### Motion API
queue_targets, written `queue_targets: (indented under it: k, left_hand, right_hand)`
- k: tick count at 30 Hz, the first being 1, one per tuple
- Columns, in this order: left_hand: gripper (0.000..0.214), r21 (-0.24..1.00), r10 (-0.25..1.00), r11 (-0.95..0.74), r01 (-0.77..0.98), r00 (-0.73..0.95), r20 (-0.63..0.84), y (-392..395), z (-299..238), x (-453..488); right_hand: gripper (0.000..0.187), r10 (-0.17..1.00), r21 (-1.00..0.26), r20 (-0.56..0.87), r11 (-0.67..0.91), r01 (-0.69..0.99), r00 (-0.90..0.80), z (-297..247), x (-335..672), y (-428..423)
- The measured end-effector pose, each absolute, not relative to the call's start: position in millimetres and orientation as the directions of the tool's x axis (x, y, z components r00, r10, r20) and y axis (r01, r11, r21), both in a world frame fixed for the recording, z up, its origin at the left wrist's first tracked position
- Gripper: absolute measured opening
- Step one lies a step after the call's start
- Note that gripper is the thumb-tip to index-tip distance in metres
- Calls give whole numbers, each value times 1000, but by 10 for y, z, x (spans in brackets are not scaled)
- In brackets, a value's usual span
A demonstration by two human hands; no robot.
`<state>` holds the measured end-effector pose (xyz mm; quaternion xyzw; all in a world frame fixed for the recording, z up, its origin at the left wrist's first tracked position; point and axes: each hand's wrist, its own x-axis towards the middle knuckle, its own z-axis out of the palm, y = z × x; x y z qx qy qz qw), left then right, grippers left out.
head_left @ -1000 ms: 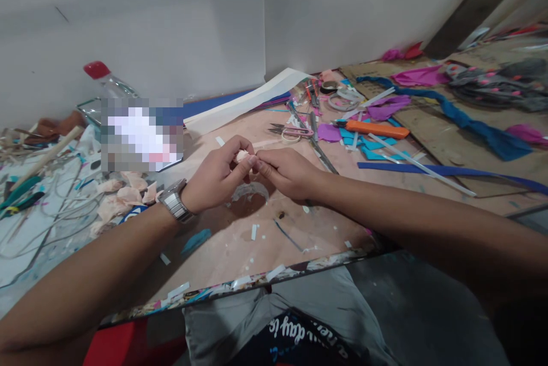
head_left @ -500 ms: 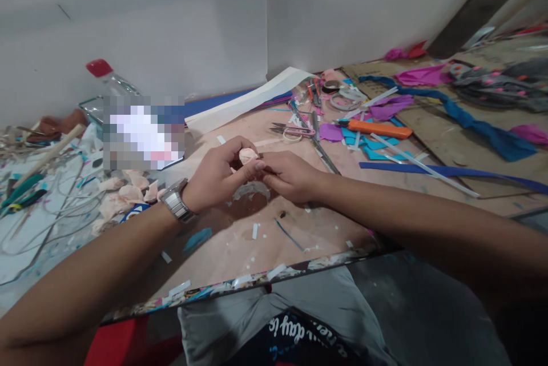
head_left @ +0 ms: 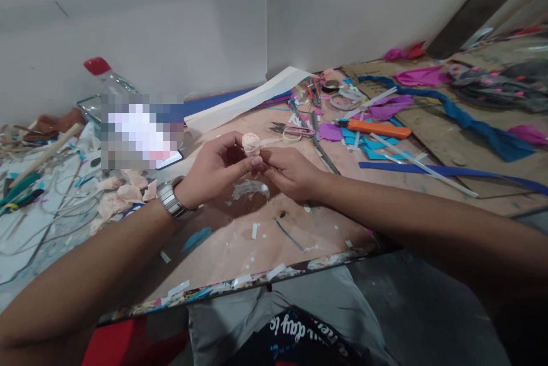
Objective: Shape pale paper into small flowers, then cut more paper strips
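Note:
A small peach flower bud (head_left: 251,142), seemingly of rolled crepe paper, is held upright above the table between my two hands. My left hand (head_left: 222,163) closes around it from the left, thumb pressed near its base. From the right, my right hand (head_left: 289,172) pinches the lower end, which the fingers hide. A pale, thin strip (head_left: 272,141) runs off to the right beside the bud. Several loose peach petal pieces (head_left: 128,190) lie left of my watch. Under my hands, a whitish smear (head_left: 248,188) shows on the board.
Pink-handled thread snips (head_left: 291,129) lie just behind my right hand. Further right are an orange utility knife (head_left: 377,128), blue strips (head_left: 449,171) and purple scraps (head_left: 390,107). Green-handled pliers (head_left: 21,192) and wires lie left, near a blurred-out phone (head_left: 171,159).
The bud has turned, with its round spiral top now showing more. My left hand has shifted slightly left; the right has hardly moved. A pale strip now shows beside the bud.

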<state>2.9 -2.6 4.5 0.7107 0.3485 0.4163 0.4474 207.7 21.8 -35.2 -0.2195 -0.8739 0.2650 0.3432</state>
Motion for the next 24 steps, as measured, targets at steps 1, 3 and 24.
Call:
queue_targets:
  k: [1,3,24]
  left_hand:
    - [28,915,866,-379,139,403,297,-29,51,30]
    - [25,890,862,-413,194,399,313,-31,66,31]
    - [23,440,875,-440,783,483,16,37,-86,-32]
  right_hand:
    - [36,576,-615,471,757,219,-668,-344,2077,218]
    - [32,598,-606,465,752,258,-653,-324,2082,221]
    - [64,644,-434,459,764,478,-612,-486,2139,473]
